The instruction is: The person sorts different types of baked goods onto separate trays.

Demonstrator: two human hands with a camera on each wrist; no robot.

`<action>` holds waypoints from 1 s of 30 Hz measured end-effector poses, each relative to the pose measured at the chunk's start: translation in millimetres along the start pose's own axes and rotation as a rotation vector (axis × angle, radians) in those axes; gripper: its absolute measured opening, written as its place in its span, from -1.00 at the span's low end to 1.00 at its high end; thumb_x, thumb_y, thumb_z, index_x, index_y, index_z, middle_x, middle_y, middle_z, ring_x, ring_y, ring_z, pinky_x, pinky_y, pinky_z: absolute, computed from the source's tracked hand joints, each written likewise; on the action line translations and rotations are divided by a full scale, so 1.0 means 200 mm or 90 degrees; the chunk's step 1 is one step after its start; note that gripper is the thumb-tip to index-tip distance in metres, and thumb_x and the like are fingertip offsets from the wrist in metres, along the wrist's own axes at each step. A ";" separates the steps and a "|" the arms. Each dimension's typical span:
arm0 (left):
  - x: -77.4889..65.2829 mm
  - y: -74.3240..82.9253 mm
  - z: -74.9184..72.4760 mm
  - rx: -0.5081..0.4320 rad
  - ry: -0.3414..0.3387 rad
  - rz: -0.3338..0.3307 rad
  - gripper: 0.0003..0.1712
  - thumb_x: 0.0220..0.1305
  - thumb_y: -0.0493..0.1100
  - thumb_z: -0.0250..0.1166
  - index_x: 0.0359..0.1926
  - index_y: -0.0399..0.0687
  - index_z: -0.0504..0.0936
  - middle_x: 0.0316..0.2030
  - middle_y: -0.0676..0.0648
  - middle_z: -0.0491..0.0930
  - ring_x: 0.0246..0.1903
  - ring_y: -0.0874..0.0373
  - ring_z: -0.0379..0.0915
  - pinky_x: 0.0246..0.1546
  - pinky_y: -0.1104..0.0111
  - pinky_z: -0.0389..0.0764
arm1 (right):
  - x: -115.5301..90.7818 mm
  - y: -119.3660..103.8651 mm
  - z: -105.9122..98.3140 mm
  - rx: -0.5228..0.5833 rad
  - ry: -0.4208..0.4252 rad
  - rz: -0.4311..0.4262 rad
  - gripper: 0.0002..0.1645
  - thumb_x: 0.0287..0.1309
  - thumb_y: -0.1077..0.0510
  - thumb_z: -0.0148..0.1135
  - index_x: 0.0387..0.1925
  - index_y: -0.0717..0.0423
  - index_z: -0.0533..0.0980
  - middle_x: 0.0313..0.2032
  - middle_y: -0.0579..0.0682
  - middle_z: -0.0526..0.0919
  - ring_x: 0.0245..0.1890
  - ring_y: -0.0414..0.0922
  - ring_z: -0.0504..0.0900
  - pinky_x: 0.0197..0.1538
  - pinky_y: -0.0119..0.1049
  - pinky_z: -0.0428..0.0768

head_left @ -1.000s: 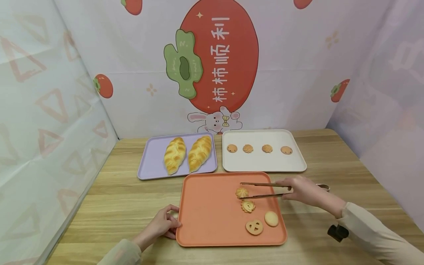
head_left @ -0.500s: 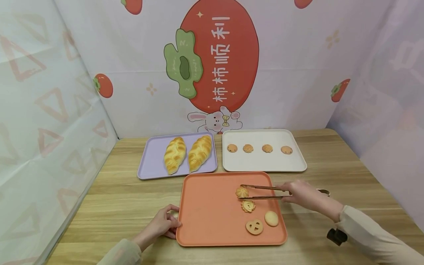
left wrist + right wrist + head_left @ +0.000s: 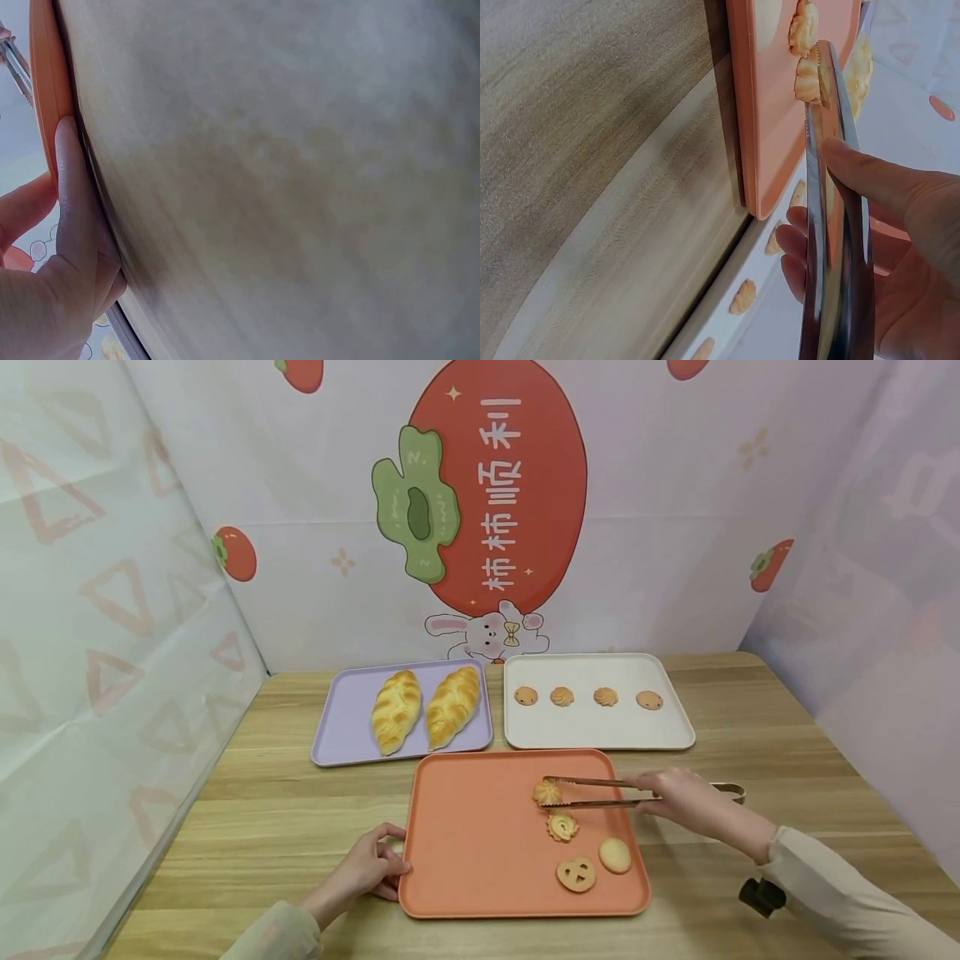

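The right hand [image 3: 678, 797] grips metal tongs [image 3: 600, 805], which reach in over the right rim of an orange tray [image 3: 480, 827]. Their toothed tips lie on either side of a ridged, flower-shaped cookie [image 3: 547, 793]. Just in front of it sits a frilled ring cookie [image 3: 562, 827], and the two almost meet in the right wrist view. A pretzel-like cookie [image 3: 576, 875] with cut-out holes and a plain round cookie [image 3: 615, 856] lie toward the tray's near right corner. At the tray's left edge the left hand [image 3: 367, 864] holds the rim, thumb and curled fingers against it.
Behind the orange tray stand a purple tray [image 3: 341, 727] with two braided breads [image 3: 396, 710] and a white tray [image 3: 592, 731] bearing a row of several small cookies [image 3: 562, 696]. A dark cylindrical item [image 3: 762, 896] shows by the right sleeve. Printed cloth walls surround the wooden table [image 3: 300, 793].
The tong tips have drawn slightly closer together around the flower-shaped cookie, which has shifted a little toward the back. The left hand stays where it was.
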State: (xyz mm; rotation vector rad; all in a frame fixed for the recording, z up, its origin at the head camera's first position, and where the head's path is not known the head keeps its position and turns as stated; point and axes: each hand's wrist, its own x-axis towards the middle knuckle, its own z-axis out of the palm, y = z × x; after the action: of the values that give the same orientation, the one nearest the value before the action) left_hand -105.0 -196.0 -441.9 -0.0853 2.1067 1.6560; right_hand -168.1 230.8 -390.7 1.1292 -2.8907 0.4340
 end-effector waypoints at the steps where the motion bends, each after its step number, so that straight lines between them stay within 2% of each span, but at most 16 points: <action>1: 0.00 0.00 0.00 0.000 0.000 0.000 -0.49 0.01 -0.45 0.17 0.01 -0.46 0.20 -0.56 -0.09 0.44 -0.66 0.18 0.47 -0.67 0.31 0.58 | 0.00 0.00 0.00 0.004 0.000 0.001 -0.56 -0.15 0.18 0.31 -0.15 0.29 0.53 -0.29 0.11 0.64 -0.30 -0.01 0.61 -0.35 -0.22 0.58; 10: 0.00 0.00 0.00 0.000 0.000 0.003 -0.49 0.00 -0.45 0.17 -0.01 -0.46 0.20 -0.57 -0.08 0.44 -0.66 0.18 0.47 -0.67 0.31 0.58 | 0.03 0.02 -0.02 0.014 0.013 0.006 -0.58 -0.12 0.21 0.29 -0.15 0.32 0.53 -0.29 0.11 0.63 -0.35 -0.06 0.61 -0.40 -0.31 0.57; 15: 0.00 0.00 0.00 0.002 0.002 0.004 -0.49 0.00 -0.45 0.17 0.00 -0.45 0.20 -0.57 -0.08 0.44 -0.66 0.18 0.47 -0.67 0.31 0.58 | 0.05 0.02 -0.04 0.046 0.006 0.015 -0.62 -0.07 0.22 0.25 -0.15 0.31 0.53 -0.30 0.13 0.64 -0.43 -0.18 0.59 -0.50 -0.41 0.50; 23: 0.00 0.00 0.00 -0.002 0.000 0.000 -0.49 0.01 -0.45 0.17 0.00 -0.46 0.19 -0.56 -0.09 0.45 -0.67 0.18 0.47 -0.67 0.29 0.58 | 0.06 0.02 -0.05 0.044 0.006 0.019 -0.63 -0.07 0.23 0.25 -0.15 0.31 0.53 -0.31 0.12 0.64 -0.47 -0.20 0.58 -0.50 -0.42 0.50; 26: 0.00 0.00 0.00 -0.001 -0.001 0.000 -0.48 0.01 -0.45 0.17 0.01 -0.46 0.19 -0.56 -0.09 0.45 -0.67 0.18 0.47 -0.67 0.29 0.58 | 0.06 0.02 -0.05 0.048 0.010 0.025 -0.63 -0.07 0.24 0.25 -0.15 0.31 0.53 -0.30 0.13 0.63 -0.46 -0.19 0.58 -0.50 -0.42 0.51; 30: 0.00 0.00 0.00 0.002 -0.001 0.003 -0.48 0.01 -0.45 0.17 0.01 -0.46 0.19 -0.56 -0.09 0.44 -0.67 0.18 0.47 -0.68 0.30 0.58 | 0.08 0.03 -0.06 0.033 0.029 0.028 -0.63 -0.08 0.23 0.26 -0.15 0.30 0.53 -0.27 0.15 0.63 -0.34 -0.05 0.61 -0.39 -0.30 0.58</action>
State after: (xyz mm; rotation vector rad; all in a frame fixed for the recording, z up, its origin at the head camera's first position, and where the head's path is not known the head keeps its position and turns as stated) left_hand -104.4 -196.6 -441.8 -0.0792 2.1105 1.6542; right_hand -184.6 228.3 -379.2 1.0496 -2.8861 0.5311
